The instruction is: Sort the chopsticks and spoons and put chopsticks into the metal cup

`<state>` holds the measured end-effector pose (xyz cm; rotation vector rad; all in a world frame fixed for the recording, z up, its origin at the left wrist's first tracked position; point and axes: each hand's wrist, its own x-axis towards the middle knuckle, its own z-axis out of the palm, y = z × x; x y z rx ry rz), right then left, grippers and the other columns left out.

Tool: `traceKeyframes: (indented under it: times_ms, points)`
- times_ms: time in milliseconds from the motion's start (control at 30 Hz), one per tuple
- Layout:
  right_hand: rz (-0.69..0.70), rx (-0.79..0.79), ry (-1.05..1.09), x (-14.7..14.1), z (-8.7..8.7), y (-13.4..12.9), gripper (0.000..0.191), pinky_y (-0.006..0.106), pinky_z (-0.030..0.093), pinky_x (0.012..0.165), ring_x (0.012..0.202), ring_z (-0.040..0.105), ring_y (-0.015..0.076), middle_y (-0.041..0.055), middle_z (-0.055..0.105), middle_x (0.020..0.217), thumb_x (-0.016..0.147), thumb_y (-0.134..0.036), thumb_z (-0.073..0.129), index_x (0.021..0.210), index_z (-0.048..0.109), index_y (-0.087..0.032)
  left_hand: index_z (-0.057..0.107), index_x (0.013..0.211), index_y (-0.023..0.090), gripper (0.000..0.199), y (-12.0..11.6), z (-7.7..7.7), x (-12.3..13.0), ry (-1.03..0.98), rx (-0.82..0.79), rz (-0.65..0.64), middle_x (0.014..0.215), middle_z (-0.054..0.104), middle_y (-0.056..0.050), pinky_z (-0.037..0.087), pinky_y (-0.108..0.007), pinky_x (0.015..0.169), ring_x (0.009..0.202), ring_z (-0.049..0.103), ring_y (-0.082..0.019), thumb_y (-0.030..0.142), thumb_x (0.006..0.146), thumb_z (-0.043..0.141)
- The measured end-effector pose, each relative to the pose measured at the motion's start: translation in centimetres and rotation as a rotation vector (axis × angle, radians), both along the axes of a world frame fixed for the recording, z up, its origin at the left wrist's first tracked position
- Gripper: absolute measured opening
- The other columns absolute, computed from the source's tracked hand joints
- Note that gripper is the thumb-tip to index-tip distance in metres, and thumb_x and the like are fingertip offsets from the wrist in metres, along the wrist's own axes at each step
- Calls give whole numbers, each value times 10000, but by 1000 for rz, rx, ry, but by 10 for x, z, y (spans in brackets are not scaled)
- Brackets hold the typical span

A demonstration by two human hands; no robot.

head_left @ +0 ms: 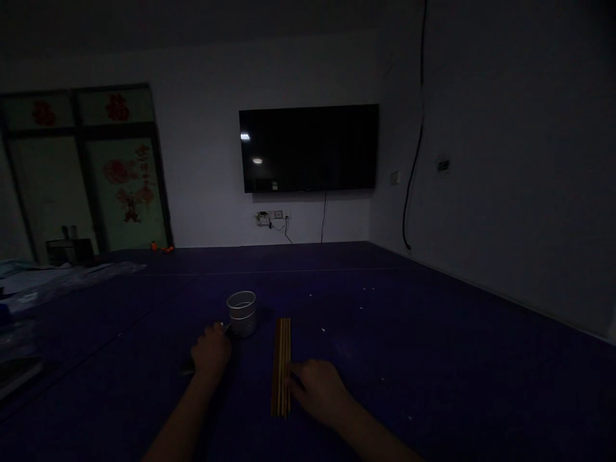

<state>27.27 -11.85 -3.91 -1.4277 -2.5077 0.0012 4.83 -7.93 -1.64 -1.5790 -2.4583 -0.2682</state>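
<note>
Starting at my far left, crumpled plastic (103, 271) lies on the blue surface (346, 391), well apart from the things by my hands. Nearer in, my left hand (212, 351) has its fingers curled low, just beside the cup (242, 314); something thin shows between my fingers and the cup's side, but it is too dark to tell what it is or whether I grip it. The cup is metal, upright, with its mouth facing up. Being light, as I judge it, it could tip or skid if my knuckles or that thin thing caught its wall. Right of the cup, the sticks (282, 366) lie side by side in a narrow row, pointing away from me. My right hand (320, 388) reaches over their right edge, thumb and forefinger at the near half; I cannot tell whether I pinch any or only touch them. A sideways push there could roll the outer ones off the row, and pressing on one end could skew the rest. Farther right, a few white bits (323, 329) are scattered about; a rolling stick might sweep them along. The poor light makes any such slip easier to miss.
</note>
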Motion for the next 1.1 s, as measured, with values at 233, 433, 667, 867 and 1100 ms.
traceKeyframes:
  times_ms: [233,433,667,867,1100]
  points:
    - [5,-14,1,1,0,0,306,266,445,674,831,691,224,82,729,893,921,-354,405,998,671,-224,588,1048,105,281,2,0,-3,-29,-5,-4,1003,663,-177,477,-320,723,928,661,-260,160,892,361]
    - [-3,-23,-2,0,3,-1,312,262,445,673,825,690,217,88,730,890,930,-358,394,985,671,-223,581,1082,117,317,1,4,-2,-34,-11,-2,1009,667,-168,469,-301,709,946,660,-256,172,913,319]
    - [-4,-18,-10,0,2,-1,317,266,445,671,827,692,225,86,732,887,925,-357,394,979,676,-225,398,1355,126,452,-1,11,-3,-84,142,-10,1064,644,-165,453,-301,708,969,634,-256,216,922,304]
    - [-10,-23,-3,0,3,-2,302,255,441,671,829,691,220,77,732,886,921,-344,404,984,676,-230,266,1451,114,527,-1,12,4,-26,366,-122,1013,618,-142,443,-310,753,973,581,-251,252,943,264]
    - [-16,-27,17,-1,3,-1,316,266,442,689,845,688,225,85,732,918,923,-355,396,1050,657,-232,307,1442,202,498,-11,-4,45,-135,532,-537,1092,580,-115,443,-346,870,992,549,-228,236,952,224]
